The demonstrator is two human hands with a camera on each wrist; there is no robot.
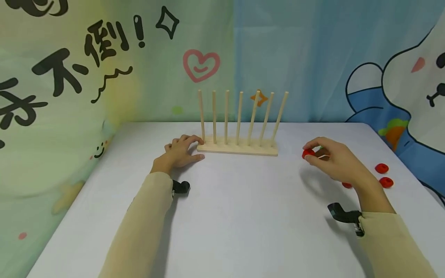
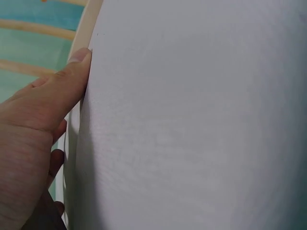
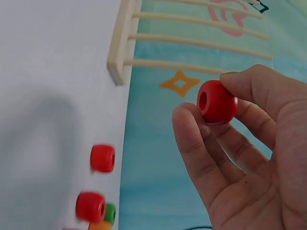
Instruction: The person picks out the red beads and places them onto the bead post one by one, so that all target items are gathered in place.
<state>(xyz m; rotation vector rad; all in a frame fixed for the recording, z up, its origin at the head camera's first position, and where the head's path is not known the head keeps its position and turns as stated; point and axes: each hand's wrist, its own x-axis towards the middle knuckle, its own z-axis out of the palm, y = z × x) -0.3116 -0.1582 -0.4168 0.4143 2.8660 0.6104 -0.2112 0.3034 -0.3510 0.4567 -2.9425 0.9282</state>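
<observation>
A wooden peg stand (image 1: 240, 148) with a row of upright dowels stands near the table's back edge. My left hand (image 1: 180, 152) grips its left end, thumb at the front edge; the left wrist view shows that thumb (image 2: 76, 67) against the base, other fingers partly hidden. To the right of the stand, my right hand (image 1: 328, 156) pinches a red bead (image 3: 217, 102) between thumb and fingertips, above the table. The bead's hole shows in the right wrist view, facing left.
Loose red beads lie on the white table (image 1: 243, 216) at the right: one bead (image 1: 381, 168) near the side edge, another bead (image 1: 386, 182) just in front of it, and a third bead (image 1: 347, 185) partly hidden by my right wrist. A printed cloth backdrop (image 1: 295, 58) hangs behind.
</observation>
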